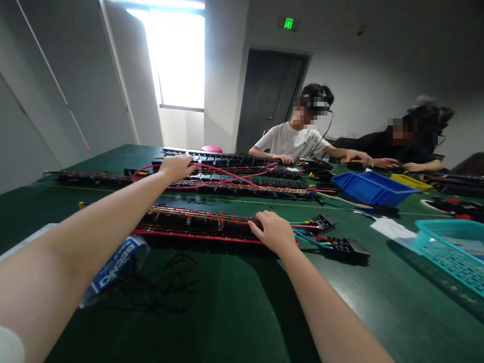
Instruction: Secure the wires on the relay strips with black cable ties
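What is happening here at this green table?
A person works on long black wired strips on the green table. The left hand reaches far out and touches a red wire loop on a far strip. The right hand rests on the end of the nearest strip. Two other people sit across, hands on their own parts, beside a blue bin.

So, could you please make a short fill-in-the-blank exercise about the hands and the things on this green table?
1. The right hand rests on the near strip of black parts with ____ wires.
2. The left hand reaches to a looping wire coloured ____.
3. The solid bin beside the co-workers is ____.
4. The perforated basket at the right edge is ____.

Missing words: red; red; blue; turquoise
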A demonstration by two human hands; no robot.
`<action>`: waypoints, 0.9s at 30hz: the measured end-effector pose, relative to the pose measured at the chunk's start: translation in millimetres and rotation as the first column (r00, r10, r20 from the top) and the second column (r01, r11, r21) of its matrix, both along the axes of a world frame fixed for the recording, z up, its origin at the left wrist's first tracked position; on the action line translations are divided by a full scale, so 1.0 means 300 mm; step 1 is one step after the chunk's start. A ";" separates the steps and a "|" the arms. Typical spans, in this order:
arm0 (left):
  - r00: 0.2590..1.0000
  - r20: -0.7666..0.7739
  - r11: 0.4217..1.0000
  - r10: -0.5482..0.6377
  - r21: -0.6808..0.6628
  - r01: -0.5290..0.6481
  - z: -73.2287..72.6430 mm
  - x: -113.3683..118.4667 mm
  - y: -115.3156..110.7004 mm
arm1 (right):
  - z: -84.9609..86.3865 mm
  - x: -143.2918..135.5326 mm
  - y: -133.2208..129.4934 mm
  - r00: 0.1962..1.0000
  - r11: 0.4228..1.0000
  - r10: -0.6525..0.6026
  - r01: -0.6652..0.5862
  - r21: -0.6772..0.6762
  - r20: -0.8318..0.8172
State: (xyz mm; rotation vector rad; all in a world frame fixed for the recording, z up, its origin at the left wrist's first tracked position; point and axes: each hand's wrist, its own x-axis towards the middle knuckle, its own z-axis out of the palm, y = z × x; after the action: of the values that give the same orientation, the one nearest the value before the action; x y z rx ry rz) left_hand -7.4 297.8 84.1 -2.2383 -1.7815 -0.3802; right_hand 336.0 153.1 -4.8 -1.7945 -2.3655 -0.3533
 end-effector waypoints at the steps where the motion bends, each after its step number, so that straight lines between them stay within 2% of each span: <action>1: 1.000 0.022 1.000 0.007 -0.008 -0.007 0.036 0.002 -0.003 | -0.001 0.001 0.001 1.000 1.000 0.003 -0.003 0.004 0.001; 4: 0.995 0.095 0.997 -0.002 -0.074 0.009 0.144 0.012 -0.037 | -0.006 0.004 0.003 1.000 0.999 0.016 -0.016 0.031 0.011; 7: 0.982 0.186 0.984 -0.031 -0.164 0.062 0.226 0.020 -0.127 | -0.012 0.005 0.005 0.999 0.995 0.028 -0.031 0.091 0.026; 9: 0.965 0.255 0.964 -0.059 -0.236 0.121 0.253 0.018 -0.222 | -0.018 0.004 0.005 0.999 0.988 0.029 -0.033 0.150 0.032; 11: 0.942 0.326 0.928 -0.076 -0.324 0.187 0.253 0.004 -0.336 | -0.026 0.003 0.000 0.999 0.976 0.027 -0.033 0.215 0.032; 13: 0.922 0.383 0.880 -0.059 -0.417 0.230 0.224 -0.023 -0.460 | -0.038 0.003 -0.008 0.999 0.962 0.025 -0.031 0.272 0.026; 15: 0.902 0.431 0.812 -0.035 -0.513 0.277 0.170 -0.061 -0.585 | -0.052 0.002 -0.020 0.999 0.948 0.028 -0.032 0.315 0.016; 17: 0.886 0.463 0.756 0.000 -0.581 0.303 0.098 -0.101 -0.708 | -0.065 0.000 -0.033 0.999 0.938 0.044 -0.043 0.345 0.005; 21: 0.872 0.485 0.690 0.060 -0.651 0.315 -0.059 -0.154 -0.915 | -0.088 -0.014 -0.067 0.995 0.919 0.094 -0.081 0.385 -0.015; 24: 0.865 0.495 0.638 0.084 -0.694 0.335 -0.161 -0.165 -1.005 | -0.099 -0.017 -0.107 0.992 0.910 0.121 -0.097 0.403 -0.034; 27: 0.854 0.510 0.597 0.108 -0.720 0.354 -0.235 -0.168 -1.034 | -0.105 0.010 -0.154 0.990 0.910 0.129 -0.097 0.403 -0.053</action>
State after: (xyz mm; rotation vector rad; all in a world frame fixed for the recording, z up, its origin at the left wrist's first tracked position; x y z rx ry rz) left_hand -57.8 -12.3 13.6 -3.1349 -2.4202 -0.2178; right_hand 339.1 107.0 -36.4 -1.4496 -2.1352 -0.6815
